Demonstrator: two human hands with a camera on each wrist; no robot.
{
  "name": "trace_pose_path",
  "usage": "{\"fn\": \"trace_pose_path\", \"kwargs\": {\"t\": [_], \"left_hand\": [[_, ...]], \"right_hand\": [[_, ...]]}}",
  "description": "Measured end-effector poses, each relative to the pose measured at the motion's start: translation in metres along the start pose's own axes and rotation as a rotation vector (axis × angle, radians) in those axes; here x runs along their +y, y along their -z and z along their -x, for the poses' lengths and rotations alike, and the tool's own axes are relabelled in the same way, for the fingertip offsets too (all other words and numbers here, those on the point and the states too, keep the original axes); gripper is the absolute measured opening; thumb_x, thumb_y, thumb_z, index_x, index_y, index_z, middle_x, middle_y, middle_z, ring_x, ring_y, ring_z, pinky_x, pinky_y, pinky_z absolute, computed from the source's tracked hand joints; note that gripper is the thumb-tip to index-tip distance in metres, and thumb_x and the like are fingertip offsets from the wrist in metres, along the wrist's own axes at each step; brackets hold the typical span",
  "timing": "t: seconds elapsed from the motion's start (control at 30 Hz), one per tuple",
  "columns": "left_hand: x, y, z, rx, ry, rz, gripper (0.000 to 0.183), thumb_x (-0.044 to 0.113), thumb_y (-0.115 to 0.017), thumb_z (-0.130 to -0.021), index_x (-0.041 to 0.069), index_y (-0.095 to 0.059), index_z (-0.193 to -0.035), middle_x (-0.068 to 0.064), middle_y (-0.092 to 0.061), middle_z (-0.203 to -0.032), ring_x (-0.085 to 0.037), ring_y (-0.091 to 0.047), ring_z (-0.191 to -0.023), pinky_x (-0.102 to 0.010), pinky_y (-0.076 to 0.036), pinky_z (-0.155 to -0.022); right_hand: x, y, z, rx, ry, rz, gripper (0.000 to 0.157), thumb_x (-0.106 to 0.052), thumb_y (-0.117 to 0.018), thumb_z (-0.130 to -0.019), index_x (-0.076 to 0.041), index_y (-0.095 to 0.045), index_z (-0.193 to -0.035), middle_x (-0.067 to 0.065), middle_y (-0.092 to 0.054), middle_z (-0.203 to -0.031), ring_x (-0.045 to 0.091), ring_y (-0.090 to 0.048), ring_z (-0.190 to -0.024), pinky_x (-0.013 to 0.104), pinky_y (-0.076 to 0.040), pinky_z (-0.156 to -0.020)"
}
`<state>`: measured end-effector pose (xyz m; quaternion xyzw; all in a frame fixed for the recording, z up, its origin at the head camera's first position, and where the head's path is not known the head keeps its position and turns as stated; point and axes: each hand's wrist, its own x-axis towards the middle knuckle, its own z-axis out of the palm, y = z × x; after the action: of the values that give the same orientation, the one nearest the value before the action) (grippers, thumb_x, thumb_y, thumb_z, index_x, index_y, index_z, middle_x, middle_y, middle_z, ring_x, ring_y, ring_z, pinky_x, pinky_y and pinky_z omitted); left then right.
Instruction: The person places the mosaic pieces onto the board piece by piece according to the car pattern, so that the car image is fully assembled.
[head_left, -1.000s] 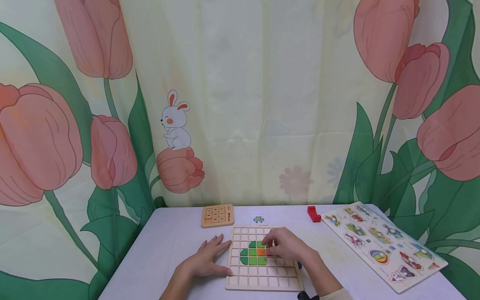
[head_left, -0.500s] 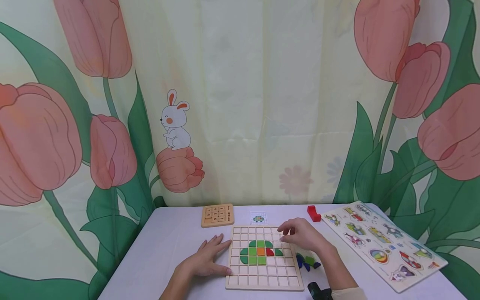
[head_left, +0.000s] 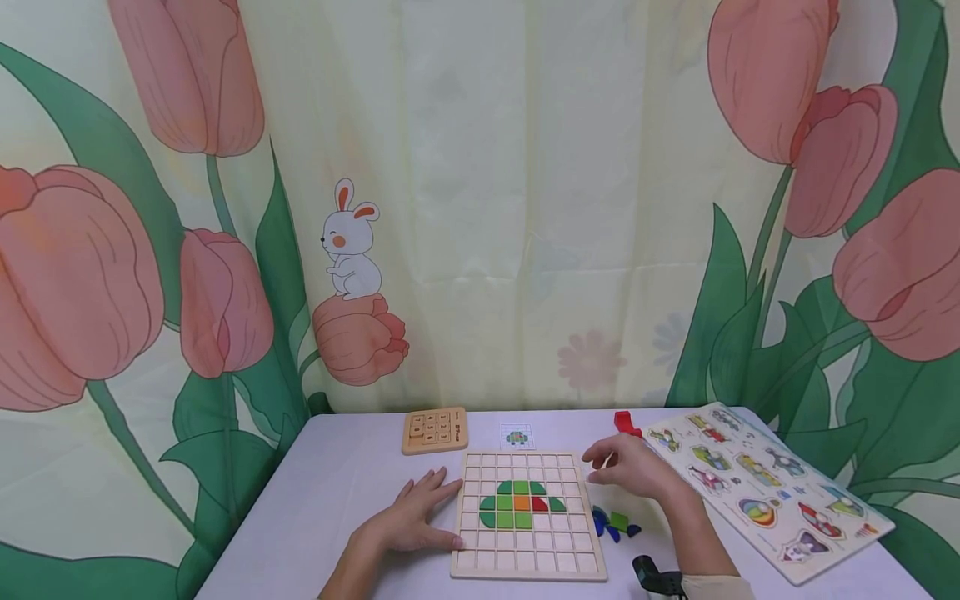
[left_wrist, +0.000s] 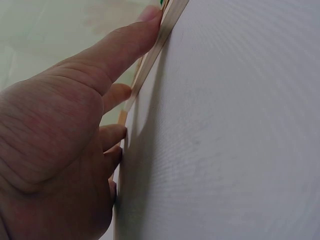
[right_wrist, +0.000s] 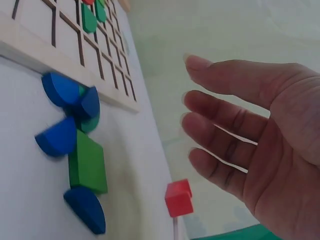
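Note:
A wooden grid board (head_left: 528, 565) lies on the table, with green, orange and red pieces (head_left: 514, 503) set in its middle squares. My left hand (head_left: 415, 518) rests at the board's left edge, thumb and fingertips touching the frame. To the right of the board my right hand (head_left: 628, 468) hovers with loosely bent fingers and holds nothing; in the right wrist view its fingers (right_wrist: 220, 107) are apart. Below it several loose pieces lie by the board's right edge: blue rounded ones (right_wrist: 85, 210), a green square block (right_wrist: 90, 162) and a dark green piece partly hidden under the blue.
Behind the board lie a small pattern card (head_left: 517, 437) and a wooden number tray (head_left: 435, 431). A red block (head_left: 624, 422) stands at the back right, beside a large picture puzzle board (head_left: 768, 492). A tulip-print curtain (head_left: 480, 208) hangs behind the table.
My right hand has drawn back from the grid to the right, off the board. A dark green piece shows right of the red one, and the loose pieces are uncovered. The left hand stays put.

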<state>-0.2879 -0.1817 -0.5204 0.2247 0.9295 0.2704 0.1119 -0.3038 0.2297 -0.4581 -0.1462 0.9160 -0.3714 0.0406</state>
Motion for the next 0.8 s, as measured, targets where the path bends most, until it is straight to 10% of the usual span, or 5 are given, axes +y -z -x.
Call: {"fn": "trace_pose_path", "kwargs": {"t": [0.8], "left_hand": [[0.002,0.001,0.001,-0.001,0.010,0.003,0.097,0.063,-0.082,-0.079,0.022,-0.045,-0.159,-0.018,-0.026,-0.171,-0.042,-0.017,-0.161,-0.068,-0.007,-0.128]], "right_hand": [[0.032,0.012,0.011,-0.287,-0.088,-0.094,0.028,0.000,-0.085,-0.080,-0.008,-0.078,-0.106,0.007,-0.070,-0.093,0.022,-0.058,-0.088,0.034,-0.050,-0.076]]}}
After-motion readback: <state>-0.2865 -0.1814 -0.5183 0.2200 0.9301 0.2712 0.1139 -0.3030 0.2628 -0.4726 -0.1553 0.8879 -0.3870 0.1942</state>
